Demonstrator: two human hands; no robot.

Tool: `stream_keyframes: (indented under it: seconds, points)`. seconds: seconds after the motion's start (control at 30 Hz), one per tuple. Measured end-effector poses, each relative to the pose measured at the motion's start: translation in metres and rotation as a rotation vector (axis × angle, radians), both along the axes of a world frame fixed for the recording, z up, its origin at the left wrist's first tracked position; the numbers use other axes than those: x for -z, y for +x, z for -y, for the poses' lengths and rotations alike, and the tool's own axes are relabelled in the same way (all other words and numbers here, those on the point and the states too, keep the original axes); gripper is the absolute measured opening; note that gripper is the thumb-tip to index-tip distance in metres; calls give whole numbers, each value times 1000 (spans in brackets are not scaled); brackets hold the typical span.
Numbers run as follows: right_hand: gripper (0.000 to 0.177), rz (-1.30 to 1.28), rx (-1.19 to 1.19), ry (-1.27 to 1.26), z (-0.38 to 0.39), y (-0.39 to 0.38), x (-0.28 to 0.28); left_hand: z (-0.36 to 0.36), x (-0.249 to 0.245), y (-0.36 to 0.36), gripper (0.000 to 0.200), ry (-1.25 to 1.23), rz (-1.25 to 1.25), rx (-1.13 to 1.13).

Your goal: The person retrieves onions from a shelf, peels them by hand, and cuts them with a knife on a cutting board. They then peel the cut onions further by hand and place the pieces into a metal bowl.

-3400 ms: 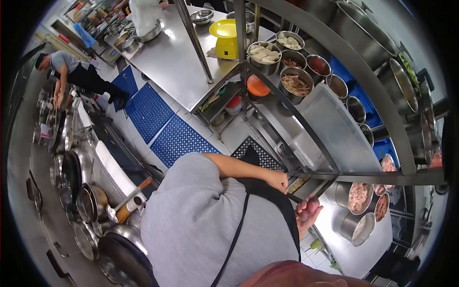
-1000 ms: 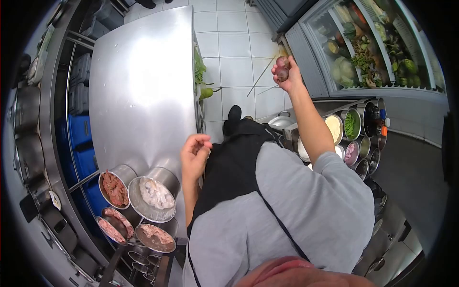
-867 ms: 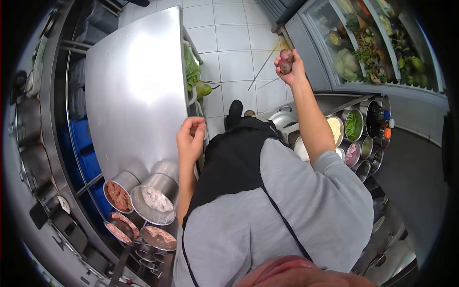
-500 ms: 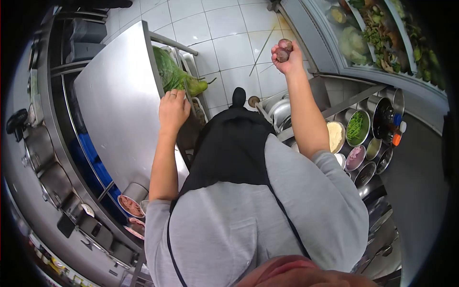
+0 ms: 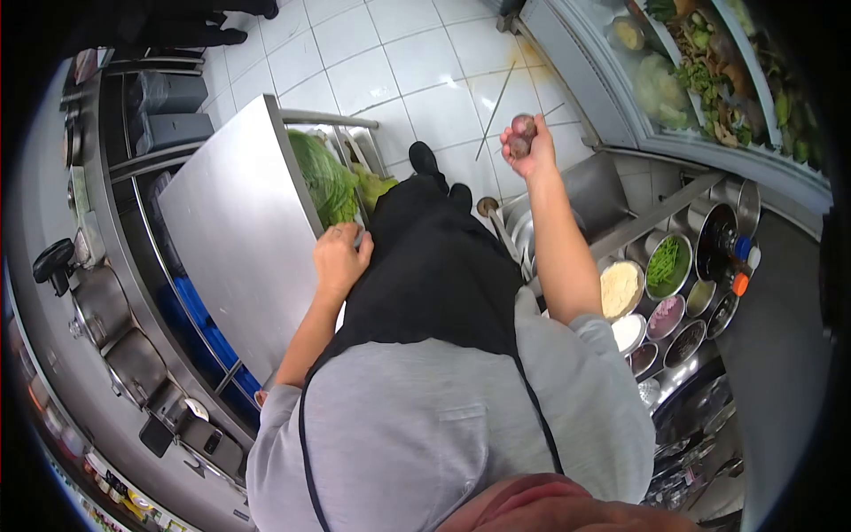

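Two reddish-purple round onions [image 5: 523, 135] rest in my right hand [image 5: 532, 158], its fingers curled round them, held out over the tiled floor. My left hand [image 5: 339, 259] is at the edge of the steel table [image 5: 235, 204], with its fingers bent over something I cannot make out. Just beyond that hand, below the table edge, are leafy greens [image 5: 321, 177] in a plastic bag and a green vegetable [image 5: 374, 188] beside them.
At the right, metal bowls hold chopped greens [image 5: 663, 264], a pale yellow food [image 5: 620, 288] and a pink food [image 5: 665, 316]. A glass-fronted cabinet [image 5: 612, 97] with vegetables stands at the upper right. Another person's dark legs [image 5: 177, 27] show at the upper left.
Both my hands appear lower in the view, the left one nearer my apron. The onions remain in my right hand. Another person's legs show more at the upper left.
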State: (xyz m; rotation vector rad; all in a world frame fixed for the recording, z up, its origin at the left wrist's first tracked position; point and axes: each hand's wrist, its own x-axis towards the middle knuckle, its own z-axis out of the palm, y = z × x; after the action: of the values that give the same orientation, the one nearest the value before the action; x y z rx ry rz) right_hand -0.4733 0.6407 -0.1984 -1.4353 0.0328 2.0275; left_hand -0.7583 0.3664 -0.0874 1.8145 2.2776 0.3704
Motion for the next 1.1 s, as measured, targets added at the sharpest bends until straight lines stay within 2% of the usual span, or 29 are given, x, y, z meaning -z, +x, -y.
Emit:
stream_keyframes:
  seconds: [0.1, 0.17, 0.3, 0.37, 0.5, 0.57, 0.63, 0.7, 0.77, 0.8, 0.9, 1.0, 1.1]
  points:
    - [51, -11, -66, -42, 1, 1, 9, -35, -3, -8, 15, -248, 354, -246]
    - [53, -8, -171, 16, 2, 8, 28, -72, 5, -24, 18, -194, 454, -227]
    - [57, 83, -308, -90, 5, 22, 52, -148, 16, -54, 25, -153, 566, -160]
    - [53, 165, -360, -164, 6, 27, 41, -177, 14, -65, 27, -111, 662, -125]
    - [48, 104, -342, -86, 8, 58, 51, -222, 9, -85, 33, -66, 823, -87]
    - [45, 200, -312, -57, -1, 58, 41, -243, 7, -95, 32, -81, 897, -96]
    - [40, 350, -274, -228, -21, 49, 28, -265, -1, -103, 31, -46, 923, -74]
    - [34, 322, -260, -201, -38, 55, 38, -286, -16, -115, 30, -34, 897, -12]
    - [31, 270, -309, -141, -62, 55, 44, -303, -19, -124, 30, 71, 890, 54]
    - [30, 246, -338, -113, -76, 51, 47, -311, -26, -131, 31, 44, 899, 47]
    - [25, 362, -458, -267, -139, 15, 41, -333, -25, -150, 31, 116, 925, 61]
    - [24, 379, -747, -234, -222, -27, 56, -353, -16, -176, 32, 76, 892, -21]
    - [26, 308, -1002, -48, -320, -97, 63, -368, 16, -197, 30, 67, 808, -157]
